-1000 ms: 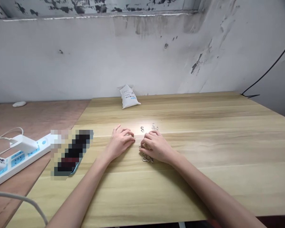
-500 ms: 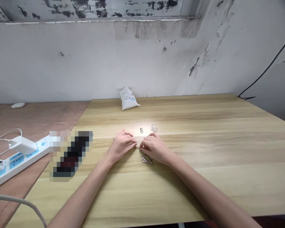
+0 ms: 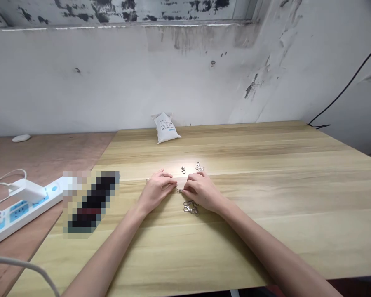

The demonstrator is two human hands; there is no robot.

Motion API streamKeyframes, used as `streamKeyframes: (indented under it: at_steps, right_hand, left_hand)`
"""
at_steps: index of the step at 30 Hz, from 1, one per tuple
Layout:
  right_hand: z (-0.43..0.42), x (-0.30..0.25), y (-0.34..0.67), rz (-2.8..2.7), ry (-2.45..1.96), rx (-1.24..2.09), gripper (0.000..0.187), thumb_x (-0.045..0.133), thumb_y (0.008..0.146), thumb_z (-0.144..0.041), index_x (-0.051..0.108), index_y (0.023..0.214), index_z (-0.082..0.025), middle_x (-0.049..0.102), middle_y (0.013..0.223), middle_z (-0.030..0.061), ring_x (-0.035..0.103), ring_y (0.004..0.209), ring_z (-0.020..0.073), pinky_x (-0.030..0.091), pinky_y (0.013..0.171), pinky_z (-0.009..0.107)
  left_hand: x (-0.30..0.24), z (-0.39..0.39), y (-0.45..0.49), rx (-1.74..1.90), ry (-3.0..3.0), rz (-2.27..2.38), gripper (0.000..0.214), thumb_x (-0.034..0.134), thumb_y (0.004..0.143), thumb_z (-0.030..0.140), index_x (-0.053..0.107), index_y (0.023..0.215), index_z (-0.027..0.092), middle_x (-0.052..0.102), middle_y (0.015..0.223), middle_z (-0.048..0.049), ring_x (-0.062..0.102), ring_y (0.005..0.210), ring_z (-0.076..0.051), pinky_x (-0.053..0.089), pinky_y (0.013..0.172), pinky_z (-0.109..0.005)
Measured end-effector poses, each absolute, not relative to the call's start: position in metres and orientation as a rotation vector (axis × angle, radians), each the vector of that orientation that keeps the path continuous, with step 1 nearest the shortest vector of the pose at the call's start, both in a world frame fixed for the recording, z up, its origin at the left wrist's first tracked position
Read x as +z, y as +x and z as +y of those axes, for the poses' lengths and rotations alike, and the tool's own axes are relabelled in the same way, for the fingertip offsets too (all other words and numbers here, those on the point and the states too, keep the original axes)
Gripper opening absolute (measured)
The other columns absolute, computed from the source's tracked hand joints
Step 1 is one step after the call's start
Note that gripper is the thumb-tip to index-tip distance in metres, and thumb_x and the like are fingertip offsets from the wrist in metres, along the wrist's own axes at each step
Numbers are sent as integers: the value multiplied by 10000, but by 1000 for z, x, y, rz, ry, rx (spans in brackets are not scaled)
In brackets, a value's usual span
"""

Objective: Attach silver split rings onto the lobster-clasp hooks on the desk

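Note:
My right hand [image 3: 203,193] is closed in a pinch on a small silver lobster clasp [image 3: 179,190], which points left out of its fingertips. Facing it, my left hand [image 3: 158,187] has thumb and forefinger pressed together on something tiny, mostly hidden by the fingertips. The two hands are a small gap apart, low over the table. A pile of silver lobster clasps [image 3: 191,208] lies just below my right hand. Beyond the hands are a lone clasp [image 3: 183,169] and a cluster of small metal rings [image 3: 199,167]. Left of my left hand, a little metal piece [image 3: 147,180] is partly covered.
A white plastic packet [image 3: 167,128] with a label lies near the wall on the wooden table [image 3: 266,231]. On the left are a blurred-out dark object [image 3: 92,202], a white power strip [image 3: 54,189] with plugs, and a grey cable [image 3: 24,262]. A black cable [image 3: 349,84] hangs at right.
My right hand has drawn slightly right, away from my left fingertips, and more of the clasp shows. My left hand has hardly moved. The view has shifted a little.

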State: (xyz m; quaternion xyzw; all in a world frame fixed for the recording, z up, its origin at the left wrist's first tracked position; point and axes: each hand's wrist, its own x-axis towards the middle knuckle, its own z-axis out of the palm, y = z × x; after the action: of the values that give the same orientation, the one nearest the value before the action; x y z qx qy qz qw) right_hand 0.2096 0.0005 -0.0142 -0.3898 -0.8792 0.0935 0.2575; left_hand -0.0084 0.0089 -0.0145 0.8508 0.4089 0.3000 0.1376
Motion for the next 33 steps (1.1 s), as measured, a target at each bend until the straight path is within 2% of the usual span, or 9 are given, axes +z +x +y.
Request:
streamKeyframes:
  at_steps: [4, 8, 13, 20, 23, 28, 33]
  right_hand:
    - [-1, -14, 210, -2360, -1051, 222, 100, 605, 913, -227, 672, 845, -197, 626, 908, 39, 568, 887, 170, 385, 874, 349]
    - [-1, -14, 211, -2317, -1088, 220, 118, 576, 925, -227, 672, 864, -197, 603, 1120, 99, 531, 1087, 233, 396, 908, 398]
    - [0, -16, 213, -2321, -1102, 280, 104, 596, 912, -239, 658, 836, -203, 590, 1192, 108, 490, 1185, 257, 388, 960, 451]
    - [0, -15, 213, -2275, -1184, 268, 131, 560, 929, -259, 655, 863, -198, 590, 1220, 124, 490, 1202, 260, 383, 978, 464]
    - [0, -13, 214, -2250, -1213, 245, 142, 547, 937, -267, 673, 940, -201, 583, 1252, 135, 494, 1203, 262, 378, 985, 471]
    - [-6, -12, 207, -2272, -1104, 224, 225, 647, 878, -362, 688, 1065, -243, 563, 1311, 125, 489, 1204, 286, 375, 994, 475]
    - [-11, -15, 196, -2193, -1058, 240, 158, 590, 906, -243, 687, 1030, -230, 614, 1210, 108, 527, 1132, 251, 392, 965, 425]
  left_hand:
    - [-13, 9, -9, 808, 2555, 1190, 110, 603, 897, 216, 706, 867, 240, 754, 901, -1, 634, 1069, -220, 361, 1099, -532]
    - [-10, 8, -8, 809, 2616, 1243, 95, 633, 877, 236, 706, 816, 245, 696, 1162, -27, 539, 1222, -258, 342, 1091, -540]
    - [-7, 6, -8, 812, 2605, 1268, 84, 651, 868, 250, 705, 804, 243, 594, 1334, -45, 409, 1357, -285, 289, 1126, -554]
    - [-5, 5, -6, 798, 2533, 1223, 71, 633, 884, 266, 672, 840, 227, 564, 1372, -57, 367, 1393, -280, 283, 1140, -553]
    - [-4, 3, -5, 831, 2480, 1208, 71, 632, 887, 270, 667, 845, 225, 563, 1373, -56, 356, 1398, -277, 296, 1133, -547]
    - [1, -2, 1, 926, 2344, 1158, 58, 647, 877, 269, 670, 846, 227, 561, 1372, -54, 344, 1405, -270, 316, 1136, -535]
    - [7, -8, 7, 980, 2237, 1119, 62, 644, 878, 276, 677, 850, 233, 571, 1360, -52, 359, 1398, -271, 326, 1137, -541]
